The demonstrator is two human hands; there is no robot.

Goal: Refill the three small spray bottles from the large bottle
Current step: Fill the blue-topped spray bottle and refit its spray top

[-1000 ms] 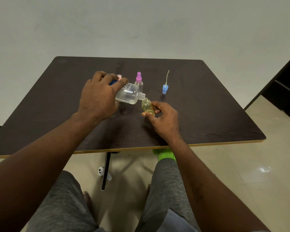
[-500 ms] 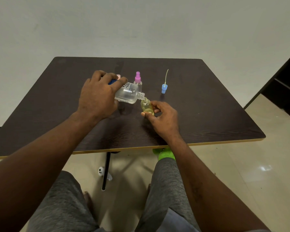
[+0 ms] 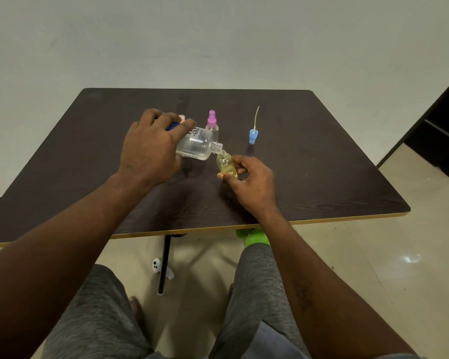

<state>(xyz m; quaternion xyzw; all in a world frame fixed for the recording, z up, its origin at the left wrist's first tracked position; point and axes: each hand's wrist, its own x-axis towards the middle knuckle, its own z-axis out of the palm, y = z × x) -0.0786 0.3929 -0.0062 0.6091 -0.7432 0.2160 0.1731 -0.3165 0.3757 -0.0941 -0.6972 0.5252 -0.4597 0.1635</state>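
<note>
My left hand (image 3: 151, 149) grips the large clear bottle (image 3: 197, 145), tipped on its side with its open neck touching the mouth of a small yellowish bottle (image 3: 226, 165). My right hand (image 3: 252, 181) holds that small bottle, tilted, just above the dark table (image 3: 322, 177). A small spray bottle with a pink cap (image 3: 212, 123) stands upright behind the large bottle. A blue spray head with its tube pointing up (image 3: 253, 134) stands alone to the right. A pink cap (image 3: 182, 118) peeks out behind my left fingers; what it sits on is hidden.
The table's front edge (image 3: 347, 219) runs just above my knees. A black table leg (image 3: 163, 265) and a small white object (image 3: 156, 265) are on the tiled floor below. Dark furniture (image 3: 446, 141) stands at the right.
Both hands and both bottles keep the same pouring pose; nothing has visibly moved on the table.
</note>
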